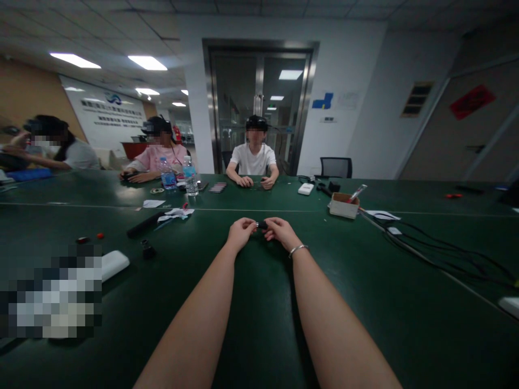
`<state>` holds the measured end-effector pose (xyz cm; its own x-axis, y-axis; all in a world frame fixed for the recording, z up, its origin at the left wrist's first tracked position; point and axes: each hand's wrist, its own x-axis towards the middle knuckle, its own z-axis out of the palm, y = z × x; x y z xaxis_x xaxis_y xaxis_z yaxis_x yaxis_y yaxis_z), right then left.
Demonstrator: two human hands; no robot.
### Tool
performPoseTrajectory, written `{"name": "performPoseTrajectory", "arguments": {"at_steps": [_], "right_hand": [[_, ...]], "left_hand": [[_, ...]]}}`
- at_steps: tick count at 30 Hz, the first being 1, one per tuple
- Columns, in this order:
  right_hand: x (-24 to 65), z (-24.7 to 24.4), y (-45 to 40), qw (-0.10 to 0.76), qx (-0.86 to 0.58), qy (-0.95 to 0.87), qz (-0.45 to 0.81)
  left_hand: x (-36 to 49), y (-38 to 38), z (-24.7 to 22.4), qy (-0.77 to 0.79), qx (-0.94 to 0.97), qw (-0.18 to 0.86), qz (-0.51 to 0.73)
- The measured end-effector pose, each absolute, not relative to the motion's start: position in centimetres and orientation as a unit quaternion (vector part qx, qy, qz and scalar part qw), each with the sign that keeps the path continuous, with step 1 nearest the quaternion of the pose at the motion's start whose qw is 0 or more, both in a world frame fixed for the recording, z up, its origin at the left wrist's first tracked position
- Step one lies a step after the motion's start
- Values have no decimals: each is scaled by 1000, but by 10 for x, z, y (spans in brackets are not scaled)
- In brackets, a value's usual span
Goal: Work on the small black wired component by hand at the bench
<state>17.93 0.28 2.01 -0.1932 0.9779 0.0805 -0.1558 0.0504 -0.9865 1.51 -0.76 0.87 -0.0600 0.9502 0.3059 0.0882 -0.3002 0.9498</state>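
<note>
Both hands meet over the green table (259, 302), pinching a small dark stick-like piece with a silvery end (260, 225) between them. My left hand (240, 233) has thumb and fingertips closed on the silvery end. Around the black end the fingers of my right hand (283, 232) are closed; a silver bangle (298, 249) circles that wrist. The piece is too small to name, and fingertips cover part of it.
To the left lie a black cylinder (144, 225), a small black item (147, 249) and a white device (114, 265). Water bottles (190, 177) stand farther back. At right are a small box (344, 207) and cables (438, 246). Across sits a person (254, 159); two others sit left.
</note>
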Motion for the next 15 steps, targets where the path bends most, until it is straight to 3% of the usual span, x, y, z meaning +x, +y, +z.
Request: {"name": "performPoseTrajectory", "arguments": {"at_steps": [15], "right_hand": [[179,20,4,496,-400,-526,564]], "left_hand": [[15,-7,9,453,560,388,575]]}}
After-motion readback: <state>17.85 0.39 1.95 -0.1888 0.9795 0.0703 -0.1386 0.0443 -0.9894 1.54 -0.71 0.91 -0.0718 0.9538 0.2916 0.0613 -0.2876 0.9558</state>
